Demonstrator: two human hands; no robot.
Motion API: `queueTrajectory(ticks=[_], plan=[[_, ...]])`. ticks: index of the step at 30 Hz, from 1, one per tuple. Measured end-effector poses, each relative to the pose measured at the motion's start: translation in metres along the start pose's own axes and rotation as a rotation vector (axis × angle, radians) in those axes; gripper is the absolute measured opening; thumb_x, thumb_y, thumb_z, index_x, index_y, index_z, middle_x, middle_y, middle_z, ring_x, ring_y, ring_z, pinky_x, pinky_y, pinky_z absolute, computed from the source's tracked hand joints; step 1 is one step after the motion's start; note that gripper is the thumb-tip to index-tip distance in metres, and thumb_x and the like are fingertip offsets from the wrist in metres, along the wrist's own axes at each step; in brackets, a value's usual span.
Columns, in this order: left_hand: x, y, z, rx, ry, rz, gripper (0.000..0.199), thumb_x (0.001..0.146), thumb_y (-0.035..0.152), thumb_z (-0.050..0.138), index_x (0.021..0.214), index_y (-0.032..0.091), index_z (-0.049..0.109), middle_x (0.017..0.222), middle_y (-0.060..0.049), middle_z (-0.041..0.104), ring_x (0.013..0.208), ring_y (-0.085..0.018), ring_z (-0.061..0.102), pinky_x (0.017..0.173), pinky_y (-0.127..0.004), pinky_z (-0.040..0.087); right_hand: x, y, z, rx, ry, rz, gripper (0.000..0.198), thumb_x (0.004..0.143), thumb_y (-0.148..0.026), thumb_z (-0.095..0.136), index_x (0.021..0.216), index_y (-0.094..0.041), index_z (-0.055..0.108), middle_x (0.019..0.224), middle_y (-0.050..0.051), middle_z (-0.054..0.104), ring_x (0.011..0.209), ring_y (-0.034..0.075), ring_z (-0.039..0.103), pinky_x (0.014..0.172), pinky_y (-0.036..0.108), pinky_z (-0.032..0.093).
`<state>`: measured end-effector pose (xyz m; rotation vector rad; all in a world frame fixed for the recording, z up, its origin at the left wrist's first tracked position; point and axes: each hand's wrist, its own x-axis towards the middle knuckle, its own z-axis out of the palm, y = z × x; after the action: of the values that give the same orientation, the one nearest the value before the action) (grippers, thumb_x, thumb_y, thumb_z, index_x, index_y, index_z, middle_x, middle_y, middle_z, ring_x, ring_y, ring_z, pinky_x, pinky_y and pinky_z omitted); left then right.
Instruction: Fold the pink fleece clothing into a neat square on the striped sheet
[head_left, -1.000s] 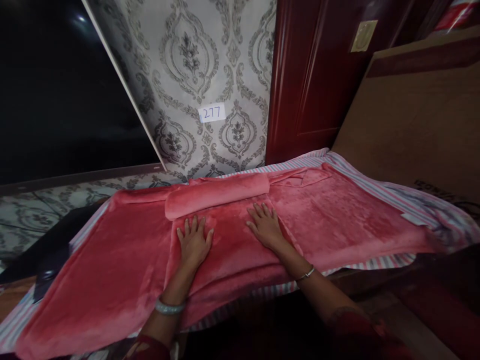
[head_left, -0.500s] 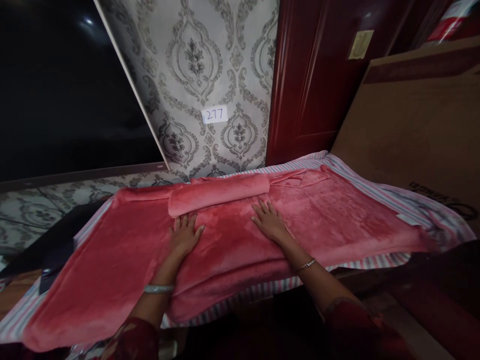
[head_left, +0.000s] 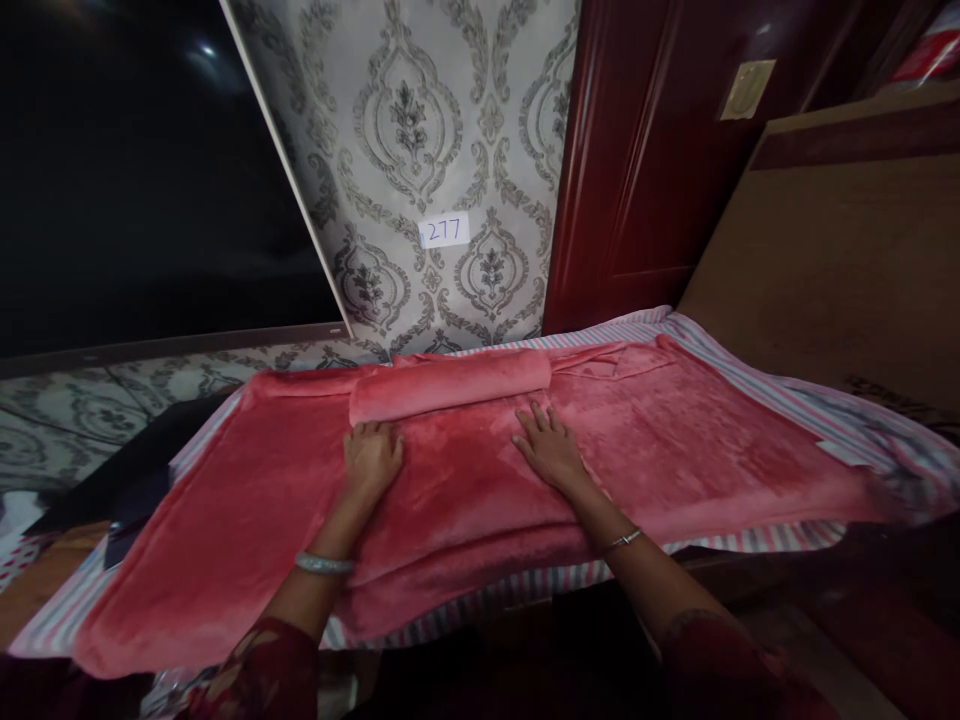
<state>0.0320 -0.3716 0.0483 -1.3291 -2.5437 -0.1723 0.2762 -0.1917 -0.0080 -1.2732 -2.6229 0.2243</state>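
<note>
A pink plush cloth (head_left: 465, 480) lies spread before me, and I cannot tell whether it is a blanket or a garment. Across its far middle rests a thick rolled section (head_left: 450, 388) of the same fabric. My left hand (head_left: 373, 458) is at the near edge of this roll, toward its left end, palm down, with its fingers bent and close together on the fabric. Flat on the cloth lies my right hand (head_left: 553, 448), fingers spread and tips just short of the roll's right end. It holds nothing.
Under the plush cloth is a striped sheet (head_left: 757, 375). A dark television screen (head_left: 150, 180) stands at the back left. Behind are patterned wallpaper with a paper label (head_left: 444, 230) reading 277 and a dark red door (head_left: 630, 160). A large cardboard box (head_left: 847, 260) stands on the right.
My left hand's fingers have gone from spread flat to bent and closer together at the roll. My right hand stays flat in about the same place. The camera view has shifted slightly.
</note>
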Motion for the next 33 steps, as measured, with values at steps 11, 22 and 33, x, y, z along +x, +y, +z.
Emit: queueTrajectory(ticks=[11,22,33], plan=[[0.083,0.038,-0.017,-0.087,0.014,0.184,0.063,0.096,0.040,0.047,0.151,0.010,0.041,0.157,-0.020,0.043,0.147,-0.034,0.035,0.121,-0.054,0.022,0.000,0.000,0.003,-0.011,0.029,-0.008,0.058,0.103,-0.047,0.037,0.157,-0.027,0.039,0.169,0.009,0.022,0.153,0.037,0.024,0.113,0.057,0.035],[0.059,0.040,-0.007,-0.037,-0.015,0.219,0.046,0.093,0.040,0.050,0.127,0.014,0.065,0.127,-0.020,0.064,0.122,-0.036,0.054,0.103,-0.050,0.040,0.001,0.000,0.005,0.020,0.031,-0.006,0.059,0.103,-0.048,0.037,0.158,-0.027,0.039,0.169,0.009,0.025,0.153,0.036,0.022,0.114,0.056,0.033],[0.026,0.032,0.010,-0.011,0.042,0.324,0.040,0.090,0.028,0.052,0.127,0.016,0.062,0.124,-0.017,0.062,0.117,-0.033,0.053,0.099,-0.047,0.040,0.002,0.003,0.010,0.128,0.146,-0.029,0.052,0.100,-0.039,0.040,0.147,-0.022,0.054,0.163,0.010,0.038,0.150,0.035,0.029,0.114,0.053,0.034]])
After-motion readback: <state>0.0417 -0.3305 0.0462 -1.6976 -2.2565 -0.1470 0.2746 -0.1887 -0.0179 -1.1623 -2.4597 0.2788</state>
